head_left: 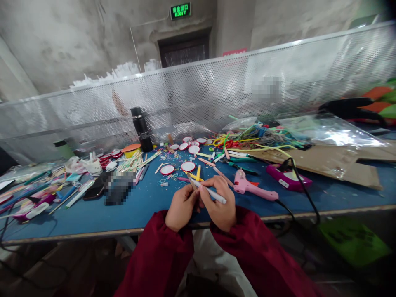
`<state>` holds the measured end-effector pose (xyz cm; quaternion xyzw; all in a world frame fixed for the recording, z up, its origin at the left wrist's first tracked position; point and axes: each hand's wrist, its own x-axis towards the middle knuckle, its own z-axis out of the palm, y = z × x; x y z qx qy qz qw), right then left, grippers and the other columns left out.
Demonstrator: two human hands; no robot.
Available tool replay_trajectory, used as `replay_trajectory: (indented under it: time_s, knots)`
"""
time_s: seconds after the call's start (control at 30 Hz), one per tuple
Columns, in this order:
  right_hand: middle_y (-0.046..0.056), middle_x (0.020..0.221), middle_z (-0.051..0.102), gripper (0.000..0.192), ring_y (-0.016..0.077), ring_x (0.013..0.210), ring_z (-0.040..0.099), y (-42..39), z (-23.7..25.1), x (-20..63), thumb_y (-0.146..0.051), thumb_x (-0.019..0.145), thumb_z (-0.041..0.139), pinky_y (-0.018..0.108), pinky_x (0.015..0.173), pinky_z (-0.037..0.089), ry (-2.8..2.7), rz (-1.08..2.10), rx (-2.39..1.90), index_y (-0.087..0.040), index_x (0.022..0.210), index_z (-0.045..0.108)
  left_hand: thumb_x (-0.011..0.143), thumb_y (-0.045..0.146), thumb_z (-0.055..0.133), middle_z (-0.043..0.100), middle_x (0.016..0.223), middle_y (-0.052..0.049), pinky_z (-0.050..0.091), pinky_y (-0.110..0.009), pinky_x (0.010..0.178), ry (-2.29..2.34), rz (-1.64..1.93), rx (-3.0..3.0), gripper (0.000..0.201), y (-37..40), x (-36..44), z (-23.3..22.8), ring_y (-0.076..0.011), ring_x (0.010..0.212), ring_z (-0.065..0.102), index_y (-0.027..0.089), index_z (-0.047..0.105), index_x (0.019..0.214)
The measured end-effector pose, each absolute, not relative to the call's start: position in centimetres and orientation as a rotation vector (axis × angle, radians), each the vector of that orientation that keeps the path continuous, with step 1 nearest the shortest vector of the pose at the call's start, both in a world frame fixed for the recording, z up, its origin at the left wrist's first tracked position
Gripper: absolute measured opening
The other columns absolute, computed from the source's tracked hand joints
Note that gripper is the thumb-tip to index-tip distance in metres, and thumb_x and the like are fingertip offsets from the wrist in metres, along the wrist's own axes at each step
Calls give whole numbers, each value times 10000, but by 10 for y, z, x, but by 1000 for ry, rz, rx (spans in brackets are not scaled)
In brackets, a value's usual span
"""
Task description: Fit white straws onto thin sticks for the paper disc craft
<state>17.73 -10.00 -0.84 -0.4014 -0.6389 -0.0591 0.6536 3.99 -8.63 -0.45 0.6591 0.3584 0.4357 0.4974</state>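
White stick (pixel 211 192), thin and straight like a paper straw or slim pen, lies slanted across the right hand (pixel 220 206), its lower end pointing toward four o'clock and its upper end meeting the left hand (pixel 182 205) at about ten o'clock. Both hands are closed on it, fingertips pinched together at the near edge of the blue worktop (pixel 145 206); the left one also seems to pinch a small tan piece against the stick, too small to make out. Dark red sleeves cover both wrists.

At two o'clock from the hands, just beside them, a pink glue gun (pixel 249 187) lies on its side with a black cord trailing off the edge. Further out the same way sits a magenta device (pixel 289 177) on cardboard (pixel 340 163). At twelve o'clock are round red-rimmed white discs (pixel 188 166) and scattered sticks; at one o'clock, a tangle of coloured pipe cleaners (pixel 256 138). A black flask (pixel 141 129) stands upright at eleven o'clock, before the perforated metal screen (pixel 216 90).
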Motion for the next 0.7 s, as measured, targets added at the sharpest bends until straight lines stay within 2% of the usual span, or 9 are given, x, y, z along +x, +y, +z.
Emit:
replay_trajectory:
  time_s: [0.1,0.27,0.43,0.6,0.7]
  knots:
    - [12,758,702,79,206,748,651,-100,-9,177,-216,916,609,425,841,529,-1423,-138,-929,-242,842,620,936,614,584,594,646,13,394,-240,536,874,1054,1612,452,-86,40,-5,-116,530,525,177,567,826]
    - [2,767,706,63,211,773,671,-99,-9,177,-215,910,616,456,933,516,-1464,-167,-882,-245,854,619,934,594,598,612,705,10,411,-238,548,841,1049,1586,430,-85,40,-7,-110,544,526,168,596,878]
    - [9,771,701,66,208,769,660,-99,-10,177,-218,917,614,414,833,530,-1415,-145,-913,-241,855,614,928,616,597,612,677,8,400,-242,536,870,1050,1596,454,-85,40,-7,-117,531,530,165,597,882]
    - [2,765,712,61,209,760,670,-99,-9,177,-220,901,622,455,929,519,-1464,-147,-886,-247,846,625,938,598,597,609,695,13,404,-237,546,834,1065,1592,434,-84,40,-8,-111,545,525,169,596,875]
    - [9,768,704,76,206,747,657,-100,-9,177,-224,911,615,426,846,534,-1430,-131,-935,-244,838,617,946,594,587,617,685,11,403,-239,543,862,1059,1604,428,-84,39,-9,-114,537,536,173,591,873]
